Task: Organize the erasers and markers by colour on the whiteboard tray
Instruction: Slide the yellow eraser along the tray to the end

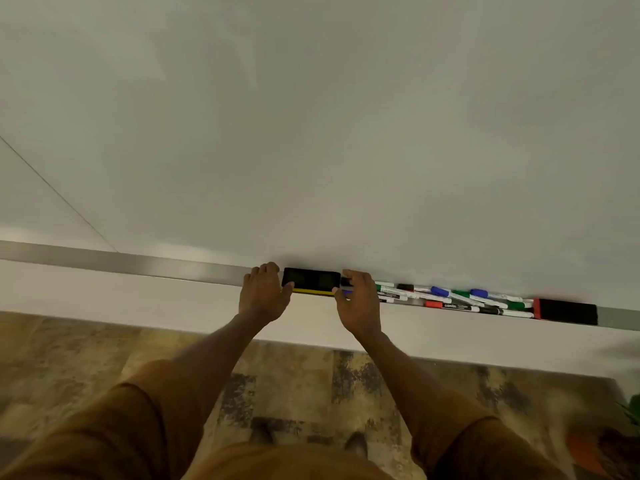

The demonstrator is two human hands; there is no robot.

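A black eraser with a yellow edge [310,281] lies in the metal whiteboard tray [145,264]. My left hand [264,293] grips its left end, thumb on the front corner. My right hand [356,299] sits at its right end, fingers curled over markers there; a black cap and a blue one show under them. To the right lies a jumble of several markers [457,299] with green, black, blue and red caps. At the jumble's far end rests a black eraser with a red edge [568,311].
The whiteboard [311,133] fills the upper view. Left of my hands the tray runs bare to the frame edge. Below are a white wall strip and a mottled brown floor [294,382]. A green plant [632,412] shows at the lower right.
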